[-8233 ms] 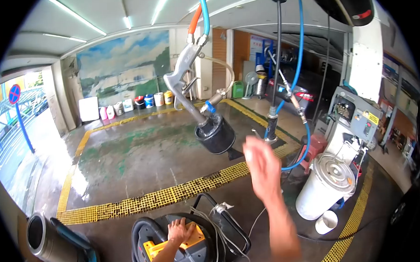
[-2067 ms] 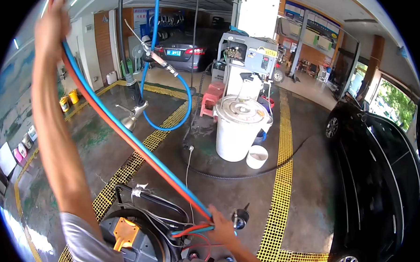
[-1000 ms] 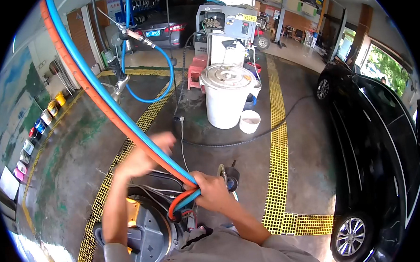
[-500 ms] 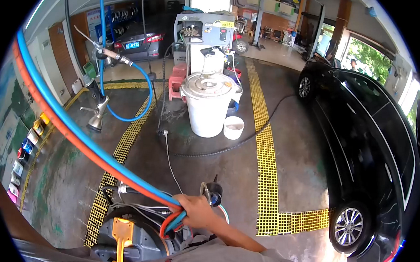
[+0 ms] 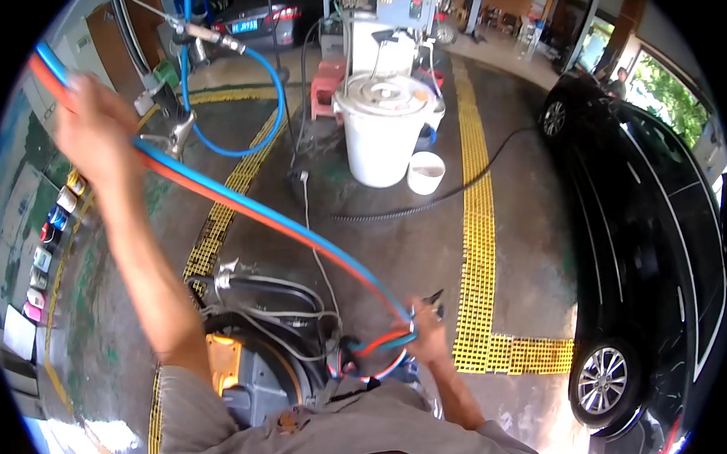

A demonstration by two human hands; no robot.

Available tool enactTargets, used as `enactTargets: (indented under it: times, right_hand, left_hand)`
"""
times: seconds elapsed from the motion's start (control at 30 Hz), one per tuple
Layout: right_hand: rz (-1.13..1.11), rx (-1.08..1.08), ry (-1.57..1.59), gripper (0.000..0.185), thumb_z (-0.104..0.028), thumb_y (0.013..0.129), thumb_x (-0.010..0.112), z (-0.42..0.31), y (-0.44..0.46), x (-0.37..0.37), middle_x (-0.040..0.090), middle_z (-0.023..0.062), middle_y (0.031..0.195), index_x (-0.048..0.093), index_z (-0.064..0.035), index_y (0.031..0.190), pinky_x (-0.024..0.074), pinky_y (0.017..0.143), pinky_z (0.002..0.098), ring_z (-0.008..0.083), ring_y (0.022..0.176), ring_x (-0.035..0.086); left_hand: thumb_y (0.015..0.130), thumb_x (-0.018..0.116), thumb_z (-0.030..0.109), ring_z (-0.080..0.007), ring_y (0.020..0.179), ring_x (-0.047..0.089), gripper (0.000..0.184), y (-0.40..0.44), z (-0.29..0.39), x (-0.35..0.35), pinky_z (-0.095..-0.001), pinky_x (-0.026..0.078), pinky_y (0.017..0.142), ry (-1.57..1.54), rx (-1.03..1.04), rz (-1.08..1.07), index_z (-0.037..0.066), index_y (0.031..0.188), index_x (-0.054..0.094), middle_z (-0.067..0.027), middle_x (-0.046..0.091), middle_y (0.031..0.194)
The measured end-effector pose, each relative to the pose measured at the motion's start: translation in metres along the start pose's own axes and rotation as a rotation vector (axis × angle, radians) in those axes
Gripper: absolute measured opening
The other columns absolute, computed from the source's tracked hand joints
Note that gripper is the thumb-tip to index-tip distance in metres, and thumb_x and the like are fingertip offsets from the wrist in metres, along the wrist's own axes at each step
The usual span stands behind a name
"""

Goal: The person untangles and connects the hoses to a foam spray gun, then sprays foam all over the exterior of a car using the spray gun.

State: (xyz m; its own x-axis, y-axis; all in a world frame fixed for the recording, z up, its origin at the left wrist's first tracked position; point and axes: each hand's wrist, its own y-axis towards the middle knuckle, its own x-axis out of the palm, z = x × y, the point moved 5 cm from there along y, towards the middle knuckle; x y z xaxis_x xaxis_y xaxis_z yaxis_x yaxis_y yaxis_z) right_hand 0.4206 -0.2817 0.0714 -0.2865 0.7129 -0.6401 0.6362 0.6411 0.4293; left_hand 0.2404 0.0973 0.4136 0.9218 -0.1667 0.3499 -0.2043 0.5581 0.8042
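A blue hose and an orange-red hose (image 5: 274, 224) run side by side across the view from upper left to lower middle. My left hand (image 5: 100, 133), smeared by motion, is wrapped round both at the upper left, arm stretched out. Lower down, my right hand (image 5: 427, 334) is closed on the same pair, where they bend back toward my body. Just past it a dark pointed object (image 5: 437, 302) shows in part; its kind is unclear. Below the hoses stands a grey-black machine (image 5: 261, 386) with an orange part on top and grey cables, partly covered by my left sleeve.
A black car (image 5: 640, 239) is parked along the right. Ahead stand a lidded white barrel (image 5: 380, 149), a small white bucket (image 5: 426, 173) and a red stool (image 5: 326, 89). A coiled blue air hose (image 5: 279, 109) hangs at upper left. Yellow floor grating (image 5: 474, 222) and a black cable cross the floor.
My left hand has come into view and taken hold of the hoses at the upper left. My right hand has moved right with its part of them. The view has tilted down.
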Motion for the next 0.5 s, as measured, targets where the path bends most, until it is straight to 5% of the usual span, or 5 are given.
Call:
enactTargets:
  times: [0.13,0.2,0.23,0.43,0.5]
  right_hand:
    - [0.119,-0.242,-0.163,0.027,-0.011,0.072,0.08,-0.005,0.006,-0.075,0.067,0.0133,0.085,0.07,-0.0059,0.097,0.0535,0.063,0.0394,0.0302,0.074,0.065]
    - [0.287,-0.028,-0.268,0.026,-0.005,0.075,0.077,-0.029,-0.002,-0.151,0.063,0.0099,0.08,0.07,-0.0054,0.099,0.0493,0.056,0.0342,0.0229,0.061,0.06]
    - [0.317,-0.172,-0.362,0.026,-0.004,0.077,0.076,-0.027,0.0,-0.152,0.06,0.0081,0.077,0.07,-0.0051,0.102,0.0465,0.053,0.032,0.018,0.06,0.057]
    - [0.23,-0.231,-0.5,0.032,-0.023,0.084,0.075,-0.102,-0.011,-0.219,0.066,0.0101,0.089,0.069,-0.0004,0.106,0.0502,0.055,0.0277,0.0165,0.072,0.065]
    - [0.246,-0.305,-0.562,0.046,-0.035,0.085,0.073,-0.102,-0.012,-0.202,0.068,0.0122,0.098,0.065,-0.0013,0.115,0.0598,0.054,0.0268,0.0198,0.074,0.07]
  left_hand:
    - [0.101,0.05,0.015,-0.007,0.044,0.041,0.016,-0.201,-0.044,0.024,-0.0237,0.033,0.037,-0.22,-0.352,-0.103,0.005,0.089,0.046,0.0011,0.044,0.06]
    - [0.097,0.048,0.011,-0.0048,0.054,0.045,0.011,-0.361,-0.071,0.021,-0.0214,0.037,0.047,-0.043,-0.099,-0.372,0.001,0.093,0.047,0.0002,0.046,0.066]
    - [0.096,0.048,0.012,-0.0055,0.055,0.046,0.013,-0.378,-0.081,0.017,-0.0221,0.038,0.05,-0.088,-0.308,-0.407,0.0,0.093,0.048,-0.0007,0.048,0.067]
    - [0.094,0.054,0.01,-0.0367,0.074,0.063,0.011,-0.529,-0.071,0.036,-0.0417,0.05,0.063,-0.132,-0.437,-0.854,0.002,0.1,0.054,-0.017,0.061,0.084]
    - [0.097,0.055,0.012,-0.022,0.053,0.055,0.012,-0.526,-0.05,0.072,-0.0332,0.044,0.052,-0.195,-0.371,-0.85,0.001,0.095,0.053,-0.0101,0.054,0.065]
